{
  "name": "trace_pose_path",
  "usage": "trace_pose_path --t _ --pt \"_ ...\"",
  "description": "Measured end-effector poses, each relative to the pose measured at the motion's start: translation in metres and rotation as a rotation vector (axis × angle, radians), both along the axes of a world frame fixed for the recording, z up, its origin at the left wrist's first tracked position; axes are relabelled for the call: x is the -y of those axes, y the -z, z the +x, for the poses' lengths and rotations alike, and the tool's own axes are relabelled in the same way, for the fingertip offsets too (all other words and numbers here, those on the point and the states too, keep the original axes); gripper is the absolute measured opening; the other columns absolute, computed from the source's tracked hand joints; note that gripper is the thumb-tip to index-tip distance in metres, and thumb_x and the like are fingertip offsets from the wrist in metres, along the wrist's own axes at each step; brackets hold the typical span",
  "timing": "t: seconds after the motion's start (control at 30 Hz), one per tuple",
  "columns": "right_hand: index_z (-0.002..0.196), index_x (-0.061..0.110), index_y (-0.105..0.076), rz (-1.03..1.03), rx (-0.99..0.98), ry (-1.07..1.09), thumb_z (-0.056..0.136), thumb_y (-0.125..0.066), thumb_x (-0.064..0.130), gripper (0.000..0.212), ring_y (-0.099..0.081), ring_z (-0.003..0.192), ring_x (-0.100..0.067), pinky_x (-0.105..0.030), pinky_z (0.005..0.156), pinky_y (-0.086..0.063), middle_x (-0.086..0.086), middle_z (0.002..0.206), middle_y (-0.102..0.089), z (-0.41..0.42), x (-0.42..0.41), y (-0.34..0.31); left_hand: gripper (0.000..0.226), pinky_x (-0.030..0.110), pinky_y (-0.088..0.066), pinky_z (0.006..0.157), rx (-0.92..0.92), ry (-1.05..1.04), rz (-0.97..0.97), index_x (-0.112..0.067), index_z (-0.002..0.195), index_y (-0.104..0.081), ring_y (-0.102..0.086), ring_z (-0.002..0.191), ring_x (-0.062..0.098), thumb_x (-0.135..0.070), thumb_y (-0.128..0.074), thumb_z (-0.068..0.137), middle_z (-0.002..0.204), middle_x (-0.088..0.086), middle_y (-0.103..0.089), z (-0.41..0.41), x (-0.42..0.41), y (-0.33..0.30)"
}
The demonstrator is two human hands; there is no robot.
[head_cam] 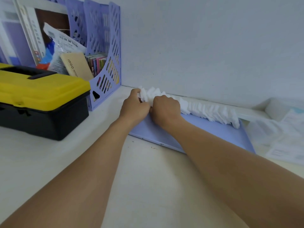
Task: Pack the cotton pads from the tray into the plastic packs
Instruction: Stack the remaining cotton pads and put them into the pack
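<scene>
At the back of the tray (205, 134), by the wall, white pads (207, 109) are lying in a long row. Both hands are curling round the left end of the row. Left hand (134, 106) is gripping the end pads, right hand (166, 107) is gripping just beside it. Clear packs (283, 129) are lying right of the tray.

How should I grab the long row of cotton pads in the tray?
Take one end of the cotton pads, like the left hand and right hand do. The pads stand on edge against the tray back wall, so probably come from the front and squeeze a bunch flat-to-flat.
</scene>
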State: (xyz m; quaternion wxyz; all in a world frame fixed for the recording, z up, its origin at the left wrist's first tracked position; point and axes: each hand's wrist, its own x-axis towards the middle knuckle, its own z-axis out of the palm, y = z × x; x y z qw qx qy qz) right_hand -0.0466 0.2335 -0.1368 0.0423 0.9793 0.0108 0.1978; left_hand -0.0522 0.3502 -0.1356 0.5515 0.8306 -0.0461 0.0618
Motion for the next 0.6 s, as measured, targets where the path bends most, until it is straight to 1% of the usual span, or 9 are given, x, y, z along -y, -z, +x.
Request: trace_pose_path --t 0.07,0.13,0.23,0.3,0.37,0.43,0.5,0.53,0.6 --pt "0.07 0.017 -0.043 0.011 0.009 -0.01 0.095 -0.051 0.015 0.027 -0.048 0.069 -0.022 -0.03 0.06 -0.031 0.004 0.065 -0.038 -0.008 0.005 -0.003 0.039 0.02 -0.044 0.071 0.04 -0.009 -0.067 -0.025 0.124 -0.053 -0.062 0.091 0.008 -0.018 -0.062 0.087 0.097 -0.011 -0.065 -0.003 0.007 -0.002" --pt "0.084 0.017 -0.056 0.008 0.021 -0.011 0.095 -0.05 0.013 0.013 -0.048 0.071 -0.022 -0.03 0.061 -0.031 0.005 0.07 -0.043 -0.022 0.016 -0.008 0.03 0.017 -0.041 0.067 0.056 -0.02 -0.156 -0.023 0.117 -0.054 -0.059 0.084 0.0 -0.027 -0.065 0.09 0.092 -0.014 -0.064 -0.011 0.02 -0.006" --pt "0.093 0.018 -0.055 -0.053 0.044 -0.002 0.093 -0.051 0.009 0.01 -0.045 0.074 -0.022 -0.031 0.059 -0.028 0.0 0.083 -0.047 -0.048 0.038 -0.014 0.049 0.031 -0.056 0.079 -0.009 -0.022 -0.337 -0.017 0.114 -0.059 -0.07 0.088 0.013 -0.047 -0.074 0.079 0.096 -0.005 -0.071 -0.023 0.037 -0.008" --pt "0.088 0.016 -0.046 -0.098 0.068 0.025 0.092 -0.055 0.008 0.013 -0.042 0.075 -0.022 -0.029 0.051 -0.02 0.0 0.084 -0.042 -0.068 0.057 -0.013 0.042 0.037 -0.061 0.08 -0.082 0.029 -0.415 -0.013 0.113 -0.063 -0.074 0.087 0.019 -0.041 -0.075 0.084 0.104 0.004 -0.074 -0.029 0.05 -0.004" --pt "0.085 0.017 -0.042 -0.118 0.08 0.047 0.092 -0.056 0.008 0.017 -0.041 0.075 -0.022 -0.03 0.048 -0.015 0.0 0.082 -0.038 -0.089 0.081 -0.01 0.02 0.035 -0.062 0.077 -0.148 0.094 -0.445 -0.013 0.107 -0.065 -0.074 0.087 0.022 -0.028 -0.069 0.094 0.107 0.007 -0.072 -0.039 0.066 0.0" --pt "0.085 0.017 -0.042 -0.084 0.089 0.071 0.094 -0.054 0.01 0.017 -0.045 0.077 -0.022 -0.031 0.049 -0.016 0.001 0.082 -0.037 -0.105 0.102 -0.01 0.008 0.032 -0.061 0.073 -0.201 0.138 -0.467 -0.013 0.1 -0.066 -0.072 0.091 0.024 -0.02 -0.065 0.097 0.111 0.009 -0.071 -0.046 0.08 0.003" --pt "0.081 0.016 -0.042 0.032 0.096 0.092 0.098 -0.052 0.017 0.02 -0.045 0.075 -0.024 -0.032 0.05 -0.018 0.002 0.079 -0.038 -0.118 0.123 -0.015 0.007 0.031 -0.06 0.069 -0.229 0.147 -0.468 -0.01 0.101 -0.066 -0.069 0.09 0.023 -0.017 -0.064 0.098 0.112 0.011 -0.07 -0.051 0.091 0.003" --pt "0.075 0.015 -0.041 0.156 0.108 0.085 0.099 -0.053 0.021 0.027 -0.042 0.071 -0.025 -0.033 0.051 -0.02 0.002 0.074 -0.039 -0.124 0.134 -0.019 0.009 0.03 -0.06 0.067 -0.224 0.138 -0.435 -0.009 0.103 -0.065 -0.067 0.087 0.022 -0.016 -0.063 0.098 0.112 0.012 -0.069 -0.051 0.097 0.003" --pt "0.066 0.008 -0.047 0.61 0.089 0.034 0.095 -0.061 0.026 0.037 -0.044 0.063 -0.024 -0.032 0.053 -0.028 -0.002 0.063 -0.048 -0.134 0.16 -0.03 0.012 0.029 -0.058 0.062 -0.236 0.175 -0.31 -0.008 0.106 -0.065 -0.064 0.078 0.019 -0.016 -0.064 0.097 0.108 0.013 -0.067 -0.051 0.11 0.0"
